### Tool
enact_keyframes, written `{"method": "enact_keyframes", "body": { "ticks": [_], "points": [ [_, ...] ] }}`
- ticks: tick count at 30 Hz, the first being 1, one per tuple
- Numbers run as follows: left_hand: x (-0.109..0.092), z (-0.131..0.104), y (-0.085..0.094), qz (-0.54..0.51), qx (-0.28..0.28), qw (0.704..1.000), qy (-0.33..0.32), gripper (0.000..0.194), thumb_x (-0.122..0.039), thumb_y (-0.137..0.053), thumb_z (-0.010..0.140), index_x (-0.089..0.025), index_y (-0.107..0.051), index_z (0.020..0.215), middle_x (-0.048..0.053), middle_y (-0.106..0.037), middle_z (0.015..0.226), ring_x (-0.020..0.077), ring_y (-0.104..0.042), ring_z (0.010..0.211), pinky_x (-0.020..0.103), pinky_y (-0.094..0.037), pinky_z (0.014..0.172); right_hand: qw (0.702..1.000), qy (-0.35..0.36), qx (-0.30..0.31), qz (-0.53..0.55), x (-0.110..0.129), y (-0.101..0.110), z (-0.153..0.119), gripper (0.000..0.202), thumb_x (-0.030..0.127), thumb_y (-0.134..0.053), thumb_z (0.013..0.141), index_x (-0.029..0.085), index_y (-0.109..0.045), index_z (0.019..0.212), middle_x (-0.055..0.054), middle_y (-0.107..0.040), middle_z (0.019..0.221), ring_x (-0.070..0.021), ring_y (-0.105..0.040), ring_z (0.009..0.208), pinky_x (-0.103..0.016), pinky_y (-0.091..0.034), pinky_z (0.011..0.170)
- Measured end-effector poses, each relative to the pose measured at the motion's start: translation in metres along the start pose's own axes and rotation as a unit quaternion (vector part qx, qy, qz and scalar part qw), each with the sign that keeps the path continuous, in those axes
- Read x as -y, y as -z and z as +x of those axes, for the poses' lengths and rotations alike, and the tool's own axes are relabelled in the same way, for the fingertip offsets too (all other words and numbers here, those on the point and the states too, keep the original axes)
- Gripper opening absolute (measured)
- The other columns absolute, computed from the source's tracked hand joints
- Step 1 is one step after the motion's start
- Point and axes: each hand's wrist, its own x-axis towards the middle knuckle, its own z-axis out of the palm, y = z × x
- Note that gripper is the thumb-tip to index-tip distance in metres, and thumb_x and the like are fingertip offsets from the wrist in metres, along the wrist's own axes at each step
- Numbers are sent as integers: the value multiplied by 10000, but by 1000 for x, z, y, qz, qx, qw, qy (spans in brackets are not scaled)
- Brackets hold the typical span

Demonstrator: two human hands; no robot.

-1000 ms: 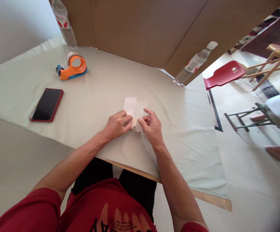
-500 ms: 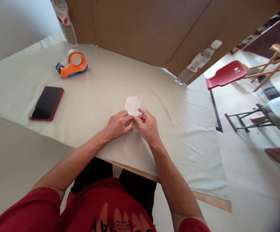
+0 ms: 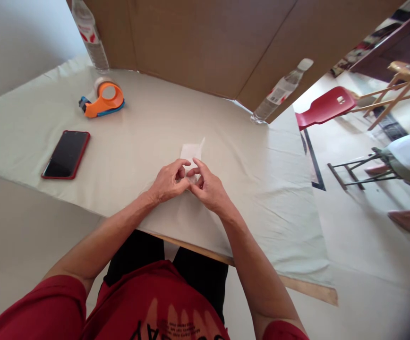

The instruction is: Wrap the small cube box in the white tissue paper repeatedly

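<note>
A small packet (image 3: 191,151), white at its far end and apparently clear plastic nearer me, lies on the cloth-covered table in front of me. A thin pale strip sticks up from its far right corner. My left hand (image 3: 171,180) grips the near part from the left, fingers curled and index finger raised. From the right, my right hand (image 3: 210,188) holds the same part, thumb tip close to the left thumb and index finger lifted. Crinkled clear film shows between the hands; my fingers hide the exact grip points.
An orange and blue tape dispenser (image 3: 105,101) and a red-cased phone (image 3: 66,155) lie to the left. Water bottles (image 3: 90,40) (image 3: 279,93) stand against a cardboard panel (image 3: 198,42). Beyond the table's right side are a red chair (image 3: 327,107) and a seated person's leg (image 3: 408,218).
My index fingers have lifted from the close pinch, opening a gap between them and the thumbs. The packet stays in nearly the same place, and the whole view has shifted slightly.
</note>
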Motion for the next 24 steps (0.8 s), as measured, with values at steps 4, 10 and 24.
{"method": "enact_keyframes", "body": {
  "ticks": [4,10,24],
  "points": [
    [-4,3,-3,26,-31,998,41,209,-279,-625,791,-187,-598,976,-72,-490,646,97,-467,578,247,-403,614,999,19,8,-41,2,0,3,746,163,-577,807,225,-381,1524,-76,-716,1158,-162,-630,716,-348,-529,755],
    [2,5,-3,41,-7,999,26,130,-191,-586,798,-183,-621,923,-57,-497,666,97,-455,584,239,-389,592,994,-3,0,109,-11,4,1,680,243,-610,816,237,-424,1470,-71,-696,1150,-96,-566,595,-301,-533,627],
    [9,2,-5,109,-37,992,-45,328,-153,-602,803,-193,-609,1128,79,-662,1110,167,-631,866,303,-545,767,996,84,-17,-4,-12,30,51,614,81,-418,814,244,-530,1395,-61,-699,1252,-101,-604,599,-343,-580,748]
  ]
}}
